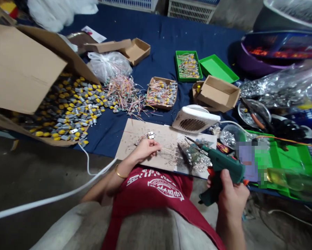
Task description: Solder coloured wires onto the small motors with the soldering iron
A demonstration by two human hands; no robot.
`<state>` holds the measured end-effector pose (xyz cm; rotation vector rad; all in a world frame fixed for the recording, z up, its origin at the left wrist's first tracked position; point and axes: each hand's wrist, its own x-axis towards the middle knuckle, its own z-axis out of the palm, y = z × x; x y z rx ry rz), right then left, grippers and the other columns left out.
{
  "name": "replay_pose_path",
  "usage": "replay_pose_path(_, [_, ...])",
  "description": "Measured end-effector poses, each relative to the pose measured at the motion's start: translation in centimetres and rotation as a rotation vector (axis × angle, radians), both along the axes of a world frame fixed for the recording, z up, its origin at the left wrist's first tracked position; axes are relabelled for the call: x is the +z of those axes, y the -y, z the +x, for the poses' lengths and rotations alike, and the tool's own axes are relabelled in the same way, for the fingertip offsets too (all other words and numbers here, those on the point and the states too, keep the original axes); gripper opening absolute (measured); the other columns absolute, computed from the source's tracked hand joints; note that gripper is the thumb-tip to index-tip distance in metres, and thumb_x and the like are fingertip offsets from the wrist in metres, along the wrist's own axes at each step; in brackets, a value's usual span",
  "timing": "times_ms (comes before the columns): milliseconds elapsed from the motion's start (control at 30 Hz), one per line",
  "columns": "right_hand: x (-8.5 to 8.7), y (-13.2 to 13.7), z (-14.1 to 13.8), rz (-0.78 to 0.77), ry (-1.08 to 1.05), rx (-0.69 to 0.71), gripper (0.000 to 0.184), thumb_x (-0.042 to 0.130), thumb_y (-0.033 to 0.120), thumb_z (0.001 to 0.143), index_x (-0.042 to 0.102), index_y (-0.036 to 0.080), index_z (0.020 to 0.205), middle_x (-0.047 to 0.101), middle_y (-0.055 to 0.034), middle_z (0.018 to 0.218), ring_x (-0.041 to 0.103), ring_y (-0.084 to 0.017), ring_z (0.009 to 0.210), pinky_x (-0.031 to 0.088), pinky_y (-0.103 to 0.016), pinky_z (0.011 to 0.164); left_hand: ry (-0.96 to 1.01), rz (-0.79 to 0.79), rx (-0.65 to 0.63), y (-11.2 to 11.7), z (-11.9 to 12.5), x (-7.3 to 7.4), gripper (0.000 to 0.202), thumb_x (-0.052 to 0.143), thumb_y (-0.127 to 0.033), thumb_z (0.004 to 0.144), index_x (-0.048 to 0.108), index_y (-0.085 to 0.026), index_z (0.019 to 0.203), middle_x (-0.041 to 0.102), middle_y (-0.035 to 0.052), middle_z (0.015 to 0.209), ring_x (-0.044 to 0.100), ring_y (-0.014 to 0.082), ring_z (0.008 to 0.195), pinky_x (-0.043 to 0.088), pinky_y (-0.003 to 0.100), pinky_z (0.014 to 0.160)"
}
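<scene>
Ahead and left of my left hand [145, 150]: yellow-capped motors [69, 104] heaped at a carton [20, 66]. Left hand curled, fingertips [158, 147] pinching thin wires [168, 150] on a cardboard sheet [131, 139]. Right hand [232, 196] closed round a green hot glue gun [219, 165], nozzle pointing ahead-left.

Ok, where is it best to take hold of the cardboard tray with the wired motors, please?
Probably by its two short end walls, coming from above: pinch the cardboard tray at each end. Its walls are low and the wired motors heap up to the rim, so a grip fits best on the outside.
</scene>
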<state>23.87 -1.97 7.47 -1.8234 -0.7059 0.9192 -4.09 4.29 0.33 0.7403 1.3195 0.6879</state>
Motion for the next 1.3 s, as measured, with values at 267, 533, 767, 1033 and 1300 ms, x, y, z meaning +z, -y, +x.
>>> replay_pose_path(267, [-1.9,1.6,1.7,-0.057,-0.068,-0.032,0.058,0.081,0.068,0.068,0.067,0.014,0.082,0.064,-0.0041,0.054,0.058,-0.018,0.04,0.051,-0.03,0.041,-0.814,0.386,-0.199,2.4,-0.7,-0.5,0.016,0.064,-0.034,0.092,0.073,-0.023,0.087,0.072,0.0016,0.075,0.065,0.0186,0.071,0.048,0.029,0.071])
replay_pose_path(533, [-1.8,0.1,1.0,-0.06,-0.093,0.032,0.063,0.083,0.071,0.063,0.066,0.013,0.08,0.064,-0.0047,0.055,0.057,-0.018,0.04,0.048,-0.029,0.038,-0.952,0.656,-0.469,1.8,1.6,-1.4,0.017,0.059,-0.019,0.094,0.067,-0.018,0.109,0.066,0.0111,0.113,0.064,0.0249,0.104,0.052,0.037,0.094])
replay_pose_path(767, [-1.7,0.7,1.1,-0.009,-0.07,0.004,0.057,0.083,0.063,0.071,0.065,0.013,0.091,0.067,-0.0031,0.06,0.057,-0.016,0.042,0.051,-0.029,0.042,-0.871,0.644,-0.37,0.2,0.8,-1.0,0.009,0.059,-0.02,0.093,0.066,-0.02,0.099,0.065,0.0065,0.1,0.064,0.0206,0.093,0.052,0.034,0.09])
replay_pose_path(1033, [-1.9,-0.1,0.4,-0.058,-0.07,0.029,0.059,0.083,0.067,0.065,0.064,0.014,0.082,0.062,-0.0029,0.053,0.061,-0.02,0.046,0.053,-0.032,0.044,-1.066,0.54,-0.027,-1.7,-6.1,0.3,0.016,0.065,-0.025,0.091,0.064,-0.018,0.105,0.066,0.0092,0.108,0.063,0.0245,0.103,0.049,0.037,0.095])
replay_pose_path(1300, [-2.3,0.2,0.2,-0.076,0.011,0.054,0.06,0.081,0.068,0.067,0.068,0.012,0.086,0.064,-0.0033,0.058,0.056,-0.017,0.045,0.051,-0.03,0.044,-1.177,0.453,-0.213,2.8,-5.3,-0.7,0.028,0.072,-0.029,0.087,0.059,-0.019,0.109,0.065,0.0104,0.112,0.061,0.029,0.107,0.046,0.041,0.093])
